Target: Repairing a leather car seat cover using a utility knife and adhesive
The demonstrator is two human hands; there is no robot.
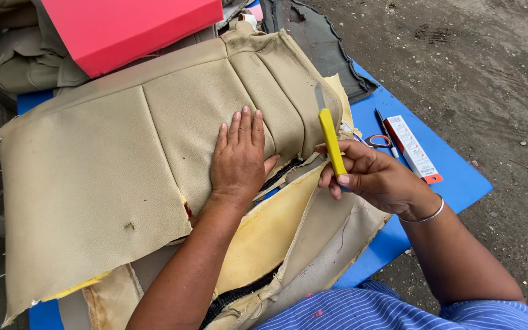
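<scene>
Left hand [238, 160], fingers together, flattens a beige leatherette seat cover [105, 171] while right hand [371, 177], at three o'clock, clamps a yellow-handled utility knife [332, 142], best drawn slowly along the seam.

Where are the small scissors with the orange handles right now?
The small orange-handled scissors lie on the blue table, just beyond the right hand, beside a dark pen and a long white box.

Outdoor upholstery workshop here: a blue bench [453, 177] sits on bare dirt ground [484, 67], piled with beige seat covers [123, 140] and yellow foam [264, 238], scissors [377, 141] and a pen [384, 130] lying at the edge
</scene>
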